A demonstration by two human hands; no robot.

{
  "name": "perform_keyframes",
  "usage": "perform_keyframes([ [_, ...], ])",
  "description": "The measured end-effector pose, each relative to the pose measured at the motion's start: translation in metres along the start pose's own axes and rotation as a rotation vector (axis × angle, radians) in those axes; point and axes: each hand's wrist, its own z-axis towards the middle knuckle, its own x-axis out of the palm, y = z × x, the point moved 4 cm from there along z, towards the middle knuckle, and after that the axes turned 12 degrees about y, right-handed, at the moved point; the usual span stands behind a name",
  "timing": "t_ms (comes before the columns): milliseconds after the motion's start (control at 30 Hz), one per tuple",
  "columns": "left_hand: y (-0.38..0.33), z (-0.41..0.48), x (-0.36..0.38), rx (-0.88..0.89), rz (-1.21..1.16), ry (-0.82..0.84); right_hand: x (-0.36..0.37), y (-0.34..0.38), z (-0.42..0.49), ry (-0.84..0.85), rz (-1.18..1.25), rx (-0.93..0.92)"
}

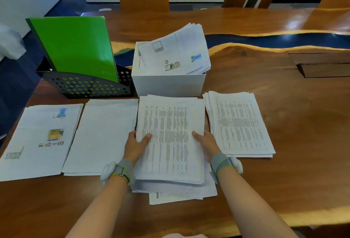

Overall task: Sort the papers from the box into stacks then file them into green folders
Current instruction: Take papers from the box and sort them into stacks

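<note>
My left hand (135, 146) and right hand (205, 144) grip a thick stack of table-printed sheets (170, 139) by its left and right edges, fingers clamped on it and thumbs on top. It sits over a loose pile of papers (180, 194) at the near middle of the tabletop (284, 162). Just right lies a similar printed stack (240, 122). To the left are a blank-faced stack (104, 135), then a picture stack (41, 139). Just beyond stands the white box (168, 84) with more papers (178, 52) leaning out. Left of the box, green folders (75, 48) stand tilted in a black mesh rack (85, 88).
</note>
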Motion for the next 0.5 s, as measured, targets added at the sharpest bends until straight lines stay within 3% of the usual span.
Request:
perform_keyframes([
  [100,-0.016,-0.003,0.013,0.077,-0.022,0.113,0.000,0.012,-0.001,-0.010,-0.059,-0.078],
  [200,-0.045,-0.004,0.017,0.213,-0.048,0.052,0.004,0.039,0.001,-0.075,-0.165,-0.229],
  [500,-0.105,-0.007,0.012,0.452,-0.149,-0.015,0.013,0.087,0.001,-0.118,-0.068,-0.442],
])
